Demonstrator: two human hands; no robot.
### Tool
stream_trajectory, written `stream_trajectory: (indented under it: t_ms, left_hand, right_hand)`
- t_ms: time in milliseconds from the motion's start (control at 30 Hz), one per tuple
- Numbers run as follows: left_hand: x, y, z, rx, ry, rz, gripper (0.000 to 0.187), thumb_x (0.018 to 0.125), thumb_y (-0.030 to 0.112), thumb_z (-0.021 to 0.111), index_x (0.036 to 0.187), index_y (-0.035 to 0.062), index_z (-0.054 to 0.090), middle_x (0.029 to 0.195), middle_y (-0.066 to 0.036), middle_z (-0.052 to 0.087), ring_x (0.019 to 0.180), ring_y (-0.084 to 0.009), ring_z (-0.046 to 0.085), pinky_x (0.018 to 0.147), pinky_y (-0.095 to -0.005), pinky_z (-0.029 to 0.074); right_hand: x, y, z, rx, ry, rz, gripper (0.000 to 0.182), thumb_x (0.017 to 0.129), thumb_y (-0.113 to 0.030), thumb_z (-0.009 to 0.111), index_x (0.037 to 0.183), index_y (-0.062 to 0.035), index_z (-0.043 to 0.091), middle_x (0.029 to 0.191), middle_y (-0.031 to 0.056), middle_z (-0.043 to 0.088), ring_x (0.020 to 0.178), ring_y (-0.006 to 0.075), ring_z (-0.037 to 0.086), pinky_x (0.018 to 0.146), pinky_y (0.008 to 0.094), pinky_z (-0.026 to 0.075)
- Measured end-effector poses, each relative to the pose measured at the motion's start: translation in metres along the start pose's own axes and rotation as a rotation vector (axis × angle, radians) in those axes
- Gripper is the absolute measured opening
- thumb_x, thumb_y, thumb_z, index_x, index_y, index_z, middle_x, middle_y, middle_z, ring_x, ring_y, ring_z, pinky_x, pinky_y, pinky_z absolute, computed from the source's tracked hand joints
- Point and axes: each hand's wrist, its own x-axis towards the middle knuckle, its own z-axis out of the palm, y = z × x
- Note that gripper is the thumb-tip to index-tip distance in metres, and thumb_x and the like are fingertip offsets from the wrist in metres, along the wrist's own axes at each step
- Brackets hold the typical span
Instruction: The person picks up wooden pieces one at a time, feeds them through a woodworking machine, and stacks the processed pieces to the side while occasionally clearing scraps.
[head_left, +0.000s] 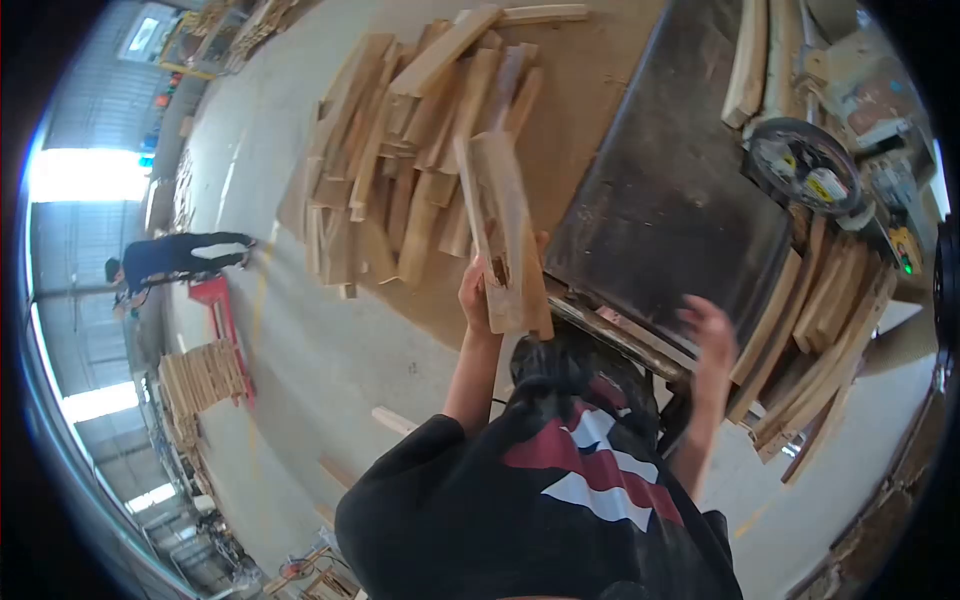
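Observation:
My left hand (476, 292) is closed around the near end of some wooden pieces (508, 220), in front of my body. At least two lengths of wood seem to be in this grip, a wide one and a thin strip; a rough, dark hollow shows near the fingers. My right hand (710, 328) is above the near right corner of a dark, smooth machine table (670, 190). Slightly smeared by motion, its fingers are apart and nothing shows in them. Beyond my left hand lies a large pile of wooden pieces (400, 150) on a brown board (570, 95).
Right of the machine table, several curved wooden pieces (830, 300) are stacked below a round black-rimmed machine part (805, 165). Offcuts (393, 420) lie on the floor at left. Farther off, a person in dark clothes (180, 262) stands by a red cart (222, 310) and stacked wood (203, 375).

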Motion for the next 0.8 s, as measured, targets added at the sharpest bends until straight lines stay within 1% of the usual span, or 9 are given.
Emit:
stream_trajectory:
  t_ms: [100,167,267,433,500,533,700,767,800]
  left_hand:
    - [0.004,-0.042,0.018,-0.243,-0.291,-0.283,0.067,0.103,0.026,0.052,0.161,0.0068,0.024,0.157,-0.021,0.039,0.142,-0.0335,0.044,0.11,-0.042,0.046]
    - [0.009,-0.079,0.012,0.379,-0.151,-0.297,0.066,0.106,0.02,0.048,0.163,0.0038,0.018,0.163,-0.015,0.033,0.144,-0.0259,0.042,0.116,-0.037,0.037]
    - [0.009,-0.121,0.028,0.444,-0.176,-0.458,0.059,0.109,0.023,0.047,0.16,0.0,0.027,0.162,-0.012,0.036,0.143,-0.0195,0.042,0.117,-0.0322,0.033]
    - [0.009,-0.141,0.06,0.74,-0.369,-0.584,0.059,0.105,0.021,0.059,0.157,0.0023,0.038,0.132,-0.012,0.065,0.117,-0.0156,0.062,0.101,-0.0295,0.047]
    - [0.013,-0.146,0.067,0.876,-0.44,-0.583,0.067,0.1,0.017,0.067,0.158,0.0039,0.036,0.121,-0.012,0.069,0.106,-0.015,0.066,0.094,-0.0304,0.051]
    - [0.014,-0.151,0.069,0.908,-0.437,-0.632,0.069,0.098,0.015,0.069,0.158,0.0038,0.036,0.12,-0.012,0.07,0.104,-0.0152,0.067,0.092,-0.0315,0.053]
    - [0.029,-0.189,0.068,1.064,-0.414,-0.538,0.065,0.092,0.013,0.077,0.15,0.0008,0.049,0.118,-0.011,0.073,0.098,-0.0157,0.07,0.087,-0.0329,0.056]
    - [0.041,-0.201,0.072,1.155,-0.54,-0.578,0.069,0.086,0.021,0.083,0.146,-0.0004,0.054,0.136,-0.019,0.063,0.12,-0.0261,0.063,0.099,-0.0419,0.052]
    - [0.038,-0.209,0.074,1.542,-0.74,-0.233,0.076,0.082,0.027,0.085,0.146,-0.0003,0.054,0.149,-0.022,0.049,0.134,-0.0324,0.049,0.106,-0.048,0.045]
  right_hand:
    - [-0.011,0.016,0.037,0.193,-0.41,0.211,0.055,0.109,-0.044,0.042,0.144,-0.0028,0.05,0.125,0.0114,0.066,0.11,0.0223,0.065,0.096,0.036,0.049]
    - [-0.017,0.018,0.048,0.12,-0.592,0.146,0.055,0.109,-0.044,0.042,0.144,-0.0023,0.047,0.123,0.0123,0.066,0.105,0.021,0.067,0.091,0.0346,0.051]
    - [-0.028,-0.003,0.042,0.401,-0.484,0.482,0.051,0.109,-0.041,0.044,0.14,-0.001,0.05,0.121,0.0139,0.066,0.1,0.0188,0.069,0.082,0.0313,0.054]
    - [-0.031,0.022,0.014,0.461,-0.184,0.503,0.046,0.109,-0.037,0.043,0.136,-0.0005,0.053,0.109,0.0125,0.072,0.094,0.0184,0.071,0.075,0.0301,0.057]
    - [-0.031,0.034,0.009,0.565,0.07,0.343,0.046,0.108,-0.039,0.047,0.124,0.002,0.061,0.104,0.0099,0.071,0.084,0.0168,0.07,0.07,0.0282,0.054]
    - [-0.031,0.063,0.004,0.204,0.151,0.12,0.05,0.107,-0.042,0.051,0.1,0.0047,0.069,0.09,0.0096,0.071,0.072,0.016,0.067,0.064,0.0289,0.05]
    - [-0.038,0.069,-0.017,-0.1,0.045,0.312,0.067,0.102,-0.056,0.055,0.071,0.0031,0.066,0.058,0.0081,0.062,0.056,0.0167,0.063,0.051,0.0307,0.046]
    - [-0.039,0.068,-0.012,0.105,0.012,0.707,0.072,0.1,-0.063,0.052,0.072,0.0014,0.067,0.059,0.0091,0.065,0.053,0.0184,0.065,0.048,0.0291,0.047]
    - [-0.039,0.078,-0.01,0.105,0.024,0.711,0.072,0.1,-0.063,0.052,0.072,0.0014,0.067,0.059,0.0091,0.065,0.053,0.0184,0.065,0.048,0.0291,0.047]
